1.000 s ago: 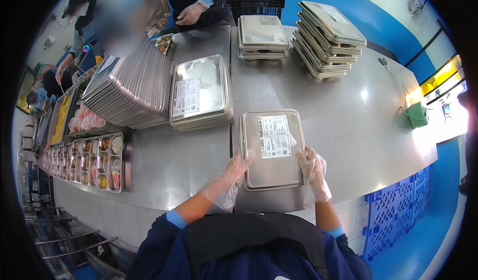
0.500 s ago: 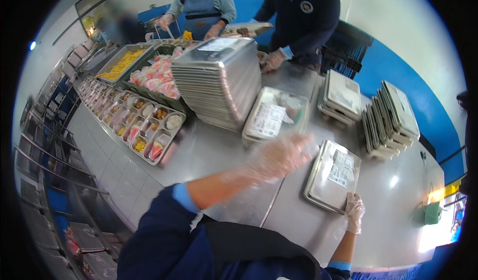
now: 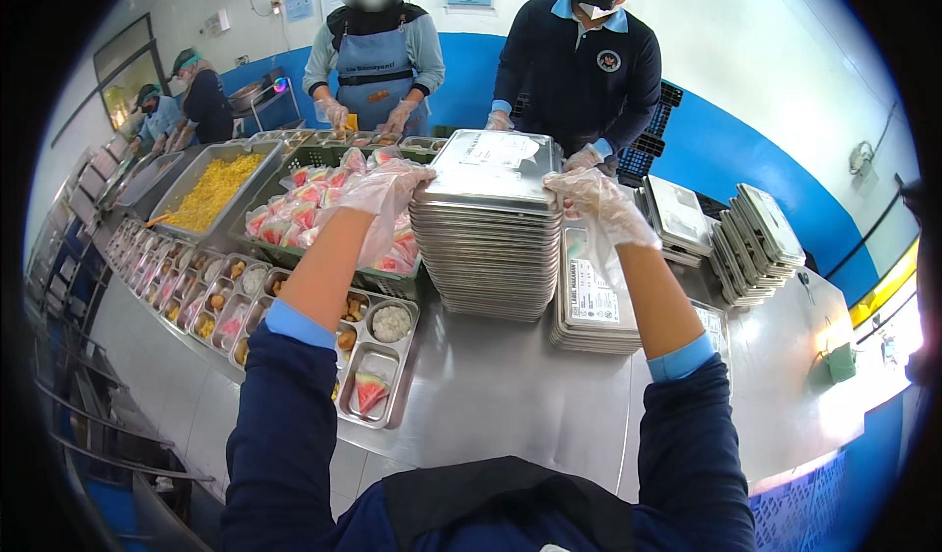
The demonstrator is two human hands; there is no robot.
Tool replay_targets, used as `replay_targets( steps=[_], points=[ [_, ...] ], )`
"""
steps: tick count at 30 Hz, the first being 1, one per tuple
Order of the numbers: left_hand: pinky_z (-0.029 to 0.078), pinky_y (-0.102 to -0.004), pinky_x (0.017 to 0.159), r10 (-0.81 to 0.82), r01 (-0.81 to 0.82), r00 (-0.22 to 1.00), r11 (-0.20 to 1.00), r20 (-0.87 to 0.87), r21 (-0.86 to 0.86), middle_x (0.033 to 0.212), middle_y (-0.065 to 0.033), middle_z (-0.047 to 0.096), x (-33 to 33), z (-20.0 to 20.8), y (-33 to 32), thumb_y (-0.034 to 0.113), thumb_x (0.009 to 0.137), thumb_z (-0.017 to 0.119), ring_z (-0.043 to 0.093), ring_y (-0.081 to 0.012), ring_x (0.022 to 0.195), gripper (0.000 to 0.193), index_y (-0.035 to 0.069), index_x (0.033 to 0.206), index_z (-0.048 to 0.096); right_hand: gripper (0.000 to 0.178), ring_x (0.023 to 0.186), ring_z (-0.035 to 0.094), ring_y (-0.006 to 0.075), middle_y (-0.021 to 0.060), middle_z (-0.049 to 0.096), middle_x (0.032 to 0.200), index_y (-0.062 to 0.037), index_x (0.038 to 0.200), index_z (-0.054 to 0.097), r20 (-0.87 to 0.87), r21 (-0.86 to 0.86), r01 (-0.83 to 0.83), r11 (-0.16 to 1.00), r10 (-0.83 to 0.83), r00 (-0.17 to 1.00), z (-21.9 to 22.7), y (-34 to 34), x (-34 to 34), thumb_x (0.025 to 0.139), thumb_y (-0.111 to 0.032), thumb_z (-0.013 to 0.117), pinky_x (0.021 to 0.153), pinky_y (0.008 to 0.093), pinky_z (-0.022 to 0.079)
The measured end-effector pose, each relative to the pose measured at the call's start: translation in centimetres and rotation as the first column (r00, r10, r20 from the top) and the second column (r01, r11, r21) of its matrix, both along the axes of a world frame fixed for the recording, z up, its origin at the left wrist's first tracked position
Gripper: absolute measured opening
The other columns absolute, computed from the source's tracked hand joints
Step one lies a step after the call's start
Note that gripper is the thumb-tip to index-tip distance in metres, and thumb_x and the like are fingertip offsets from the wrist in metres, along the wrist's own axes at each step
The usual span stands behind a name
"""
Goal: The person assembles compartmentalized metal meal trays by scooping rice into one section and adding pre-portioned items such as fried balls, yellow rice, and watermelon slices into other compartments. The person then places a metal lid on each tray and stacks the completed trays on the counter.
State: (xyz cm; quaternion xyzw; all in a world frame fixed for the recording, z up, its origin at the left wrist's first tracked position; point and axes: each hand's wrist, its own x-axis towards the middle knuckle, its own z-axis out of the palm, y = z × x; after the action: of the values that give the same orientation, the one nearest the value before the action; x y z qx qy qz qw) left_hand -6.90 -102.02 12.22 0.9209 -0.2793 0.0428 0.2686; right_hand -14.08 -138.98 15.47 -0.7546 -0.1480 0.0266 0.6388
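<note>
A tall stack of metal tray lids [image 3: 488, 258] stands in front of me on the steel table [image 3: 491, 385]. Its top lid [image 3: 496, 184] is shiny and carries a white printed label. At the left edge of this lid, my left hand [image 3: 385, 197], in a clear plastic glove, has its fingers closed. My right hand [image 3: 601, 204], gloved alike, grips the opposite edge. Whether the lid is lifted off the stack is hard to tell. Beside the stack on the right lies a lower pile of labelled lidded trays [image 3: 589, 297], partly behind my right forearm.
Filled compartment trays [image 3: 378, 356] with rice and watermelon run along the left. Behind them are a green crate [image 3: 388, 282] of wrapped watermelon slices and a tub of yellow food [image 3: 211, 194]. More closed trays [image 3: 770, 223] are stacked at right. Two co-workers stand across the table.
My right hand has left the labelled tray at right and my left hand has moved up and away from the table's middle. Both now hold the tall stack's top lid. The view has swung left.
</note>
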Motion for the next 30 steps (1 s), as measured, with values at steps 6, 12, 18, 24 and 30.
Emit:
replay_targets(
  steps=[6,12,18,24,30],
  points=[
    [0.052,-0.0343,0.084,-0.075,0.072,0.997,0.987,-0.013,-0.141,0.112,-0.0150,0.069,0.1,3.1,-1.2,0.021,0.092,0.068,0.066,-0.0281,0.101,0.041,0.006,0.130,0.064,0.023,0.065,0.069,0.0140,0.0034,0.072,0.088,-0.0062,0.098,0.073,-0.341,0.023,0.275,0.961,-0.251,0.906,0.6,0.0,0.4,0.087,-0.025,0.079,0.068,0.0258,0.058],
    [0.046,-0.0367,0.104,0.054,-0.014,0.923,0.994,0.381,-0.106,0.147,-0.0241,0.047,-8.3,4.6,-4.0,0.010,0.102,0.050,0.051,-0.0344,0.131,0.052,0.012,0.152,0.041,0.044,0.083,0.067,0.0095,0.0029,0.071,0.103,-0.0123,0.123,0.069,-0.282,0.496,0.633,0.594,-0.580,0.765,2.1,3.4,-3.8,0.092,-0.043,0.074,0.085,0.0286,0.054],
    [0.047,-0.0373,0.094,0.218,-0.045,0.960,0.741,-0.176,0.670,0.126,-0.0116,0.058,-24.5,-11.5,1.7,0.014,0.096,0.054,0.056,-0.0285,0.115,0.052,0.013,0.147,0.043,0.059,0.103,0.066,0.0182,0.0109,0.067,0.117,-0.0031,0.136,0.055,-0.165,0.443,0.613,0.655,-0.612,0.773,-5.3,-0.6,-16.1,0.101,-0.050,0.053,0.084,0.0308,0.056],
    [0.056,-0.0483,0.066,0.573,-0.561,0.819,0.807,-0.015,0.187,0.090,-0.0225,0.071,-29.0,-27.4,0.9,0.026,0.099,0.052,0.072,-0.0378,0.080,0.025,0.007,0.093,0.067,0.058,0.122,0.055,0.0159,0.0060,0.061,0.131,0.0022,0.137,0.056,-0.426,0.296,0.692,0.659,-0.557,0.713,-19.1,-0.5,-29.0,0.101,-0.043,0.061,0.107,0.0296,0.042],
    [0.052,-0.0533,0.064,0.447,-0.399,0.893,0.842,-0.055,0.364,0.083,-0.0172,0.066,-33.3,-26.2,-3.6,0.017,0.097,0.049,0.067,-0.0408,0.072,0.020,0.006,0.107,0.063,0.053,0.095,0.067,0.0204,0.0132,0.068,0.112,0.0066,0.128,0.059,-0.701,0.282,0.569,0.773,-0.239,0.672,-26.2,1.4,-33.3,0.101,-0.039,0.062,0.084,0.0332,0.057]
  ],
)
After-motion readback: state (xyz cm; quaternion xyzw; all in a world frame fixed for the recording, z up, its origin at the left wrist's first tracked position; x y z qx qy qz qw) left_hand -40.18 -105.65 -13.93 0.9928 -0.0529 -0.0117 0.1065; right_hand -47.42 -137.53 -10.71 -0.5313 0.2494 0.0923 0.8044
